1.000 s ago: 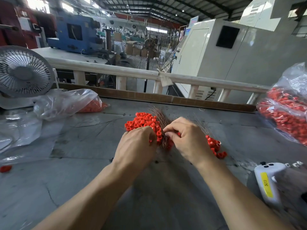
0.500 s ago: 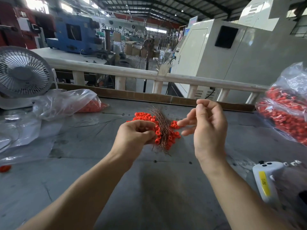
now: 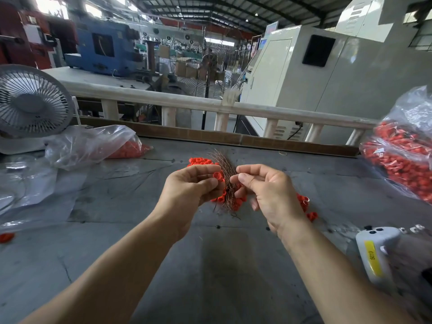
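Observation:
My left hand (image 3: 189,185) is raised over the grey table (image 3: 210,265) and pinches a small red plastic ring (image 3: 217,176) between thumb and fingers. Facing it, my right hand (image 3: 268,192) pinches something thin at its thumb and forefinger, close to the ring; it looks like a copper wire piece. Beneath both hands lie a bundle of thin copper wire pieces (image 3: 222,162) and a pile of red rings (image 3: 198,160). A few more red rings (image 3: 308,209) lie to the right of my right wrist.
A white fan (image 3: 30,101) stands at the far left beside a clear bag (image 3: 93,143) holding red rings. A fuller bag of red parts (image 3: 404,150) sits at the right edge. A white handheld device with a yellow label (image 3: 374,253) lies near right. One red ring (image 3: 7,237) lies far left.
Both hands rose from the pile. My right hand lifted away to the right, then came back in close to my left hand, which now holds a red ring up.

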The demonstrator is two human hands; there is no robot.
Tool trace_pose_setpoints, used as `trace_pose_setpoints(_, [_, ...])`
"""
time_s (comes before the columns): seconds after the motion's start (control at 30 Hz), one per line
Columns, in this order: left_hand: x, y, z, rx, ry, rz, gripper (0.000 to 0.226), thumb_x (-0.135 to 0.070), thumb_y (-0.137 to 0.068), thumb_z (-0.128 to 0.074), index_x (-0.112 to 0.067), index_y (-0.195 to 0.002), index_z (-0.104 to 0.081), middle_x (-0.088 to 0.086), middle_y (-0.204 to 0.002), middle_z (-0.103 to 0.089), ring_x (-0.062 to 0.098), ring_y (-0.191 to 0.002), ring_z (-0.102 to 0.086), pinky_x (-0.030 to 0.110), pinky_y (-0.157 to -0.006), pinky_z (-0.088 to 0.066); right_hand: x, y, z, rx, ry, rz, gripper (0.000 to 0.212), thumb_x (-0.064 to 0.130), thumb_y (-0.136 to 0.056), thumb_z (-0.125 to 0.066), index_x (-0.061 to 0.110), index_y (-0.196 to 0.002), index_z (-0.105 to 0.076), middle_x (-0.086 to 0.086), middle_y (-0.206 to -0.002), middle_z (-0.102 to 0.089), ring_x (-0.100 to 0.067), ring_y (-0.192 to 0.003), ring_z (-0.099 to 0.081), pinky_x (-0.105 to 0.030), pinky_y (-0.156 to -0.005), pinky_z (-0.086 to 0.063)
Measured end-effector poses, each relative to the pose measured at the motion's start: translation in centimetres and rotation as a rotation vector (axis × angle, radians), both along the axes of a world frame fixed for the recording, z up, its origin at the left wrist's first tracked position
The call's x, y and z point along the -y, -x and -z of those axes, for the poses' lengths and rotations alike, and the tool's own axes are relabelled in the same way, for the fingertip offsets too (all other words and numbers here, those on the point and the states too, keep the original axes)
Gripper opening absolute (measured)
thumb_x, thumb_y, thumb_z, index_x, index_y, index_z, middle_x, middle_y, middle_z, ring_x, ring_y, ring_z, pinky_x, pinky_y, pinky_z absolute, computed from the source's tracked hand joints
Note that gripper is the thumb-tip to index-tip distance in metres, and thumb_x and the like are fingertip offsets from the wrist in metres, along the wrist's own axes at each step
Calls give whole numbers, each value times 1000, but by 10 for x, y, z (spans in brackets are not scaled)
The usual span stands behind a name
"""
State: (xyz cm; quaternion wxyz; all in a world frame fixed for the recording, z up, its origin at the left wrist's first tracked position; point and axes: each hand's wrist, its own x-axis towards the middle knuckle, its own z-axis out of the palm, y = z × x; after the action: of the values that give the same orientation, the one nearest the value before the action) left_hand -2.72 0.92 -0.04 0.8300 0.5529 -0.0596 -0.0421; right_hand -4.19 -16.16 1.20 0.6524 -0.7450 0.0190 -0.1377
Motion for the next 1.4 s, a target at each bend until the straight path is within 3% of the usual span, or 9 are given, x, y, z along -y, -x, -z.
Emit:
trace_pose_setpoints(0.17, [0, 3, -3, 37, -35, 10, 19, 7, -92, -65, -7, -101, -73, 10, -87, -76, 19, -74, -72, 29, -68, -62, -4, 1, 0, 65, -8, -17, 12, 6, -98, -67, 16, -95, -74, -10, -78, -77, -16, -47, -63, -14, -35, -35])
trace_pose_setpoints(0.3, [0, 5, -4, 75, -41, -11, 18, 7, -92, -65, -7, -101, -72, 10, -84, -73, 18, -71, -69, 27, -64, -60, -3, 1, 2, 132, 137, -67, 19, 9, -99, -66, 25, -97, -77, -9, -76, -75, -12, -52, -58, -12, -45, -40])
trace_pose_setpoints(0.47, [-3, 4, -3, 124, -121, -41, 18, 1, -94, -67, -12, -101, -75, 5, -81, -74, 16, -69, -67, 26, -64, -60, -5, 5, 2, 188, 253, -54, 11, 12, -95, -72, 23, -93, -76, 11, -62, -71, -1, -42, -54, -8, -46, -40])
trace_pose_setpoints(0.53, [-3, 5, -2, 144, -157, -43, 19, 0, -94, -67, -14, -102, -77, 5, -81, -73, 16, -70, -65, 26, -65, -58, -7, 6, 1, 200, 273, -49, 12, 13, -95, -74, 24, -90, -76, 11, -65, -73, -1, -46, -58, -10, -49, -43])
trace_pose_setpoints(0.67, [-2, 5, -2, 166, -191, -47, 20, -1, -95, -67, -15, -105, -78, 8, -83, -71, 16, -70, -63, 27, -65, -57, -8, 7, 0, 197, 301, -61, 11, 17, -94, -75, 26, -88, -76, 4, -74, -77, -4, -58, -66, -26, -61, -52])
trace_pose_setpoints(0.97, [-3, 4, -1, 207, -241, -42, 23, -3, -96, -66, -19, -107, -79, 7, -87, -75, 16, -72, -64, 24, -66, -58, -8, 7, 0, 212, 414, -40, 14, 16, -92, -77, 29, -87, -79, 12, -73, -76, -1, -64, -68, -13, -62, -49])
trace_pose_setpoints(1.07, [-3, 6, -2, 211, -252, -32, 26, -3, -97, -65, -22, -107, -79, 4, -88, -78, 13, -72, -65, 22, -65, -57, -7, 7, 1, 207, 419, -32, 14, 17, -92, -77, 30, -87, -78, 13, -75, -76, -4, -70, -72, -17, -64, -54])
trace_pose_setpoints(1.27, [-2, 7, -5, 177, -227, -37, 27, -2, -98, -61, -20, -104, -80, 14, -95, -76, 15, -74, -64, 25, -67, -60, -6, 7, 3, 203, 416, -39, 12, 18, -94, -76, 28, -89, -78, 12, -76, -76, -6, -75, -73, -24, -71, -60])
trace_pose_setpoints(1.4, [-2, 8, -7, 165, -188, -10, 24, -4, -98, -61, -19, -102, -80, 3, -88, -78, 9, -69, -67, 22, -63, -58, -6, 7, 3, 213, 404, -46, 13, 17, -95, -74, 29, -89, -77, 10, -76, -76, -8, -74, -73, -26, -70, -61])
